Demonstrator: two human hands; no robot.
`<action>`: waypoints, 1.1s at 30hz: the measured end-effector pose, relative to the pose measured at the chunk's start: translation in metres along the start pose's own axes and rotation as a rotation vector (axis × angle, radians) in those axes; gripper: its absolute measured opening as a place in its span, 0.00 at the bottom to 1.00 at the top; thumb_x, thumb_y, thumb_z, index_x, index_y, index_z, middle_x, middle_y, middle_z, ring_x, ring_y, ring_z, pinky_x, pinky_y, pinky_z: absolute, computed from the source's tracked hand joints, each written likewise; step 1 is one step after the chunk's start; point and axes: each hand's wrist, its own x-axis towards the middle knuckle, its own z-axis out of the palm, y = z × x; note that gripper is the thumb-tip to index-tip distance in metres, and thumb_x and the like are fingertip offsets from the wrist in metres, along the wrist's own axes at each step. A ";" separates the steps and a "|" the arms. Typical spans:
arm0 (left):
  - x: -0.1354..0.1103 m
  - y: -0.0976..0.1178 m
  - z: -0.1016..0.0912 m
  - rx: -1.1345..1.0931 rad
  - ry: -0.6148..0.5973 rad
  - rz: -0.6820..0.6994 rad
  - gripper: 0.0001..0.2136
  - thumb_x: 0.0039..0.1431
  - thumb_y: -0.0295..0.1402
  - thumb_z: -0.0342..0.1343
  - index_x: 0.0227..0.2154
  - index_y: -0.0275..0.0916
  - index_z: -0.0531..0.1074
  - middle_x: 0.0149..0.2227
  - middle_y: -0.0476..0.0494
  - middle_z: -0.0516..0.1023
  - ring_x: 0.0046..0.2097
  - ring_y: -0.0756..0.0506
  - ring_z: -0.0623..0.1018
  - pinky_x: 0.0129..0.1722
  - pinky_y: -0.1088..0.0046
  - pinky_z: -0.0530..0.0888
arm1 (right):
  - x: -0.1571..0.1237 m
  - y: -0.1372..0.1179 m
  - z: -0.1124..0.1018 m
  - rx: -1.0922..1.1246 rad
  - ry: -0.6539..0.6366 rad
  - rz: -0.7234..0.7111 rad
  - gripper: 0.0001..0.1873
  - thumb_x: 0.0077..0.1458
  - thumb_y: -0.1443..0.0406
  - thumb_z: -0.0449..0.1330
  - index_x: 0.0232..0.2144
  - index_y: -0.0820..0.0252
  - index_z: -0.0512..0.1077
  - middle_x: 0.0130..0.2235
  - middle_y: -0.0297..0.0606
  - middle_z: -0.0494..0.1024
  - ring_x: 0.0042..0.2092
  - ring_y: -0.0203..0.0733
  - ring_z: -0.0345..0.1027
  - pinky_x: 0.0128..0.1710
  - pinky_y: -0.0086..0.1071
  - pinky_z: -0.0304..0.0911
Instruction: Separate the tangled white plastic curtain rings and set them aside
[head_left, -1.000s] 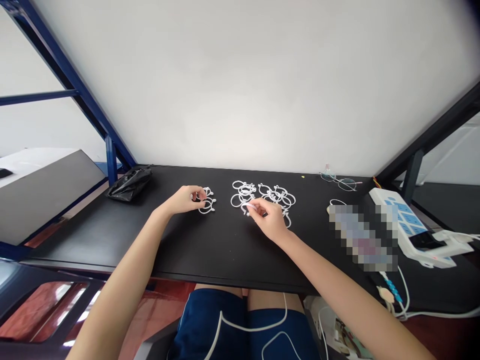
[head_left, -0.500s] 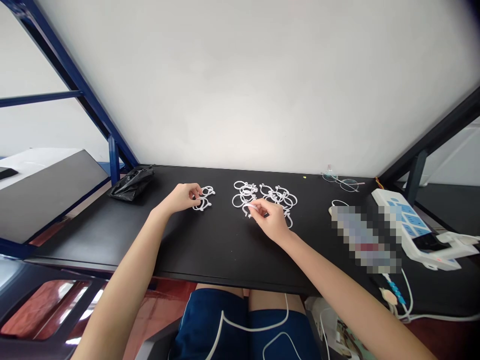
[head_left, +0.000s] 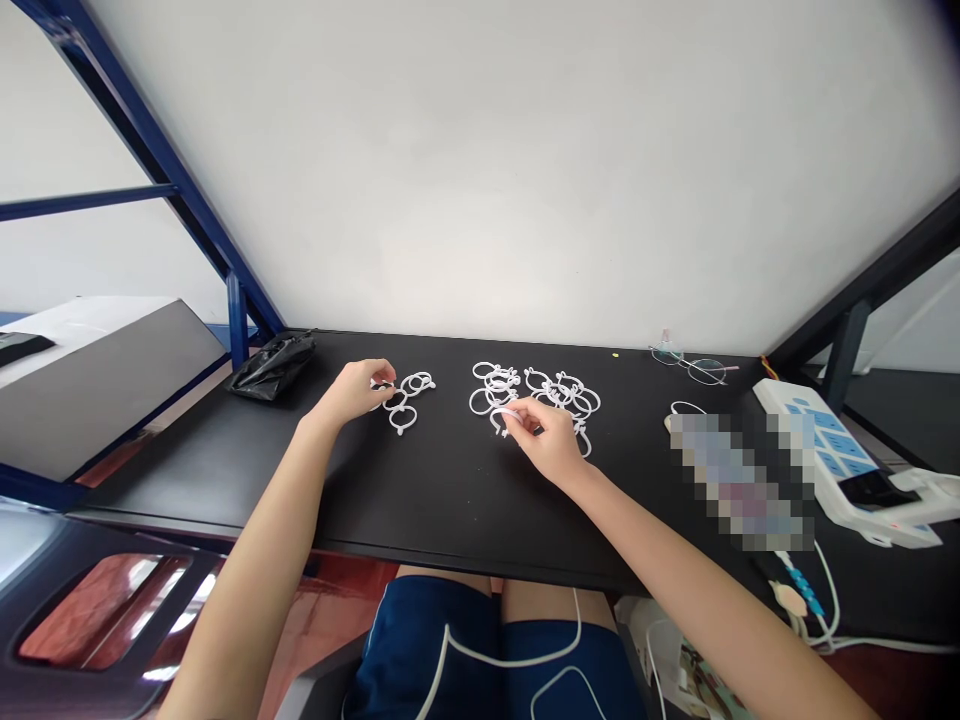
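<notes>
My left hand (head_left: pixel 363 389) is over the left end of a small group of white plastic curtain rings (head_left: pixel 403 419). Its thumb and fingertips are curved and apart, and parts of a ring show beneath and between them. In my right hand (head_left: pixel 547 432), a white curtain ring (head_left: pixel 509 413) is pinched between thumb and fingers, with its split ends pointing down. Just behind and beside that hand lies a larger loose pile of similar rings (head_left: pixel 587 401), partly covered by it.
A crumpled black plastic bag (head_left: pixel 273 366) sits at the back left of the black table (head_left: pixel 442 500). Eyeglasses (head_left: pixel 705 372) lie at the back right. Nearer are a blurred-out object (head_left: pixel 739 482), a white power strip (head_left: pixel 829 450) and cables (head_left: pixel 829 590). A wall rises behind.
My left hand has moved slightly left, and its fingers have parted more. The rings beside it are more spread out, one now nearer me. My right hand still holds its ring in about the same place.
</notes>
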 end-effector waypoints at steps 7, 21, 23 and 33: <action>0.000 -0.005 0.005 0.093 -0.020 0.021 0.20 0.50 0.43 0.55 0.45 0.41 0.71 0.50 0.41 0.73 0.53 0.36 0.68 0.54 0.57 0.66 | 0.000 0.000 0.000 0.011 -0.005 0.003 0.08 0.59 0.62 0.57 0.30 0.58 0.72 0.21 0.30 0.68 0.22 0.33 0.61 0.25 0.28 0.61; 0.001 0.007 0.043 0.171 -0.123 -0.001 0.27 0.60 0.54 0.47 0.58 0.51 0.66 0.63 0.35 0.62 0.63 0.30 0.60 0.58 0.42 0.59 | 0.000 -0.001 0.001 0.016 -0.003 0.009 0.08 0.59 0.63 0.57 0.30 0.58 0.73 0.21 0.30 0.69 0.22 0.34 0.62 0.25 0.29 0.62; 0.002 0.005 0.047 0.156 -0.088 0.004 0.25 0.60 0.53 0.48 0.57 0.50 0.68 0.62 0.36 0.63 0.62 0.30 0.61 0.58 0.43 0.59 | 0.000 0.000 0.001 0.015 0.003 0.004 0.08 0.59 0.62 0.57 0.30 0.58 0.73 0.21 0.30 0.68 0.22 0.34 0.62 0.25 0.29 0.62; 0.011 -0.002 0.057 0.049 0.043 0.072 0.18 0.62 0.47 0.47 0.46 0.43 0.72 0.52 0.39 0.73 0.54 0.38 0.71 0.57 0.53 0.64 | 0.000 -0.001 0.000 0.022 0.001 0.011 0.09 0.59 0.62 0.57 0.29 0.58 0.73 0.21 0.31 0.69 0.22 0.34 0.62 0.24 0.29 0.62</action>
